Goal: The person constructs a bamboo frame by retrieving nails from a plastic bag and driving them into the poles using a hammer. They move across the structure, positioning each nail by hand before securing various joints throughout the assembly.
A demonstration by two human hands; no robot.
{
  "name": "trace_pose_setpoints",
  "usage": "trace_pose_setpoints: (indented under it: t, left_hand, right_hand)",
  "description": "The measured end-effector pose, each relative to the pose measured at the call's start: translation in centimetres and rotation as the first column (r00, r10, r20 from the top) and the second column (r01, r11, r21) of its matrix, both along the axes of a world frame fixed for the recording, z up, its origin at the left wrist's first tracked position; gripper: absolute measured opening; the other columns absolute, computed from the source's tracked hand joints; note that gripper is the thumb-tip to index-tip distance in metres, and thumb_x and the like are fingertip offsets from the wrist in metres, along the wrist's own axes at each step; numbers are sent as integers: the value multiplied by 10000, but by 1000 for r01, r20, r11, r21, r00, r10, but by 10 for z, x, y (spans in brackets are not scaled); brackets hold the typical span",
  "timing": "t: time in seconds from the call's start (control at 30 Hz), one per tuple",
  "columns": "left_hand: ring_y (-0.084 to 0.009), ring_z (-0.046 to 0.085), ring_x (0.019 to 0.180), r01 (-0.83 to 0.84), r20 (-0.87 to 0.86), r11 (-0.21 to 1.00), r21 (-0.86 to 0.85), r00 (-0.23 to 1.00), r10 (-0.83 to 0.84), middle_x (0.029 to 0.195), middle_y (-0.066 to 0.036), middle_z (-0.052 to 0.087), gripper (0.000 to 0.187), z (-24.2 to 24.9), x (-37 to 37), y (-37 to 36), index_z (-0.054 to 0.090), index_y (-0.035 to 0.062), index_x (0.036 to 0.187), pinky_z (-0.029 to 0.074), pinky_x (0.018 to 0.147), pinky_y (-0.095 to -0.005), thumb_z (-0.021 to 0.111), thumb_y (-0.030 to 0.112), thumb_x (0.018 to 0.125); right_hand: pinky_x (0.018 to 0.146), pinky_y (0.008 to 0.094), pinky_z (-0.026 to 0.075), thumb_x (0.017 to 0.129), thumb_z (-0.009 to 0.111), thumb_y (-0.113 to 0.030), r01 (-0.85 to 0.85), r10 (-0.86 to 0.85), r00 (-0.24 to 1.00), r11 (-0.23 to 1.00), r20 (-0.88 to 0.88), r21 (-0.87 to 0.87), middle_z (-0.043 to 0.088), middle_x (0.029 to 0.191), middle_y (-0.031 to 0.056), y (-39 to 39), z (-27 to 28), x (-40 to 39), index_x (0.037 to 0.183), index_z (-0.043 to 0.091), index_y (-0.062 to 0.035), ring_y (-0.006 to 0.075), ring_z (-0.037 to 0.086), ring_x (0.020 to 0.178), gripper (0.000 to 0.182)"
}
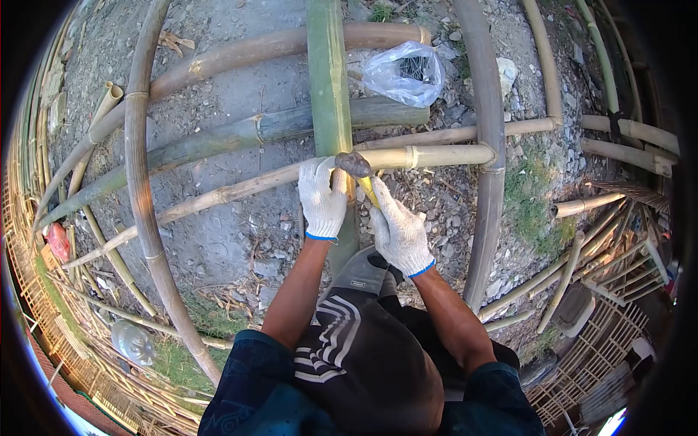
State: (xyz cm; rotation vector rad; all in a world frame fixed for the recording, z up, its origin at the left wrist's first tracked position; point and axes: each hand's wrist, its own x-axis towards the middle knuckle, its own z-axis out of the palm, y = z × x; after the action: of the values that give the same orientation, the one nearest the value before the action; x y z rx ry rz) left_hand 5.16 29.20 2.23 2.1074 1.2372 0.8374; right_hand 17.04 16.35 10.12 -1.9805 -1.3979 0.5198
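Note:
In the head view my right hand [401,231], in a white knitted glove with a blue cuff, is closed around the yellow handle of a hammer [354,165]. The dark hammer head lies over a crossing of bamboo, close to my left thumb. My left hand [321,200], gloved the same way, has its fingers curled over a light bamboo pole [425,156]; whether a nail is under the fingers is hidden. A wide green bamboo piece [329,80] crosses that pole and runs down towards my knees.
A clear plastic bag [404,73] with dark nail-like pieces lies at the far side. Thick bamboo poles stand as side bars at left [138,160] and right [488,182]. A plastic jug [133,342] lies at lower left. Rubble and grass cover the ground.

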Motion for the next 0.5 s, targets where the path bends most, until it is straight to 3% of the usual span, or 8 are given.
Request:
trace_pose_setpoints:
  t: [0.1,0.2,0.3,0.33,0.43,0.47,0.5]
  left_hand:
    - [-387,644,1054,11,9,1000,7,1000,-11,1082,-168,698,197,2,1,2,708,35,1081,518,928,-480,734,69,889]
    - [-386,644,1046,35,31,999,-22,999,-34,1079,-168,697,188,0,-1,2,706,37,1073,519,919,-483,733,68,889]
    - [-385,644,1037,29,23,999,-16,999,-29,1073,-167,698,196,3,1,3,707,40,1076,518,915,-482,739,62,884]
    - [-386,643,1034,15,4,1000,-15,1000,-15,1068,-166,698,199,3,2,3,709,41,1079,517,917,-481,739,58,883]
    - [-379,639,1056,41,-12,998,-47,999,-42,1093,-164,693,273,3,0,5,698,44,1142,512,943,-475,754,61,875]
    - [-375,638,1069,56,-12,996,-68,998,-57,1107,-164,690,309,2,-2,4,692,44,1172,509,955,-472,761,65,872]
    - [-374,631,1069,23,0,995,-99,1000,-23,1113,-167,689,341,6,-3,2,683,36,1188,505,960,-474,779,89,865]
  right_hand:
    - [638,427,585,878,735,-32,17,-17,999,1000,34,5,723,1029,226,-2,7,-2,1510,526,-8,362,725,733,666]
    - [622,431,580,890,732,-36,54,-60,998,983,30,174,720,1011,214,-5,3,-4,1525,519,-37,361,720,721,670]
    - [626,432,579,909,718,-42,38,-42,998,994,37,105,722,1000,211,-7,-10,-3,1545,502,-67,360,717,716,672]
    - [637,427,579,911,716,-46,14,-12,999,1000,49,-28,724,970,205,-2,-10,-1,1551,495,-67,346,719,714,677]
    - [665,429,580,922,707,-53,37,-38,999,999,-27,-18,722,967,203,1,3,6,1565,481,-81,335,723,718,682]
    - [711,451,583,943,645,1,34,-41,997,994,-63,-102,733,997,250,-1,12,5,1554,445,15,421,737,831,644]
    - [701,448,582,944,650,-5,37,-39,998,999,-49,-36,732,988,251,-2,18,4,1554,440,26,416,738,819,646]
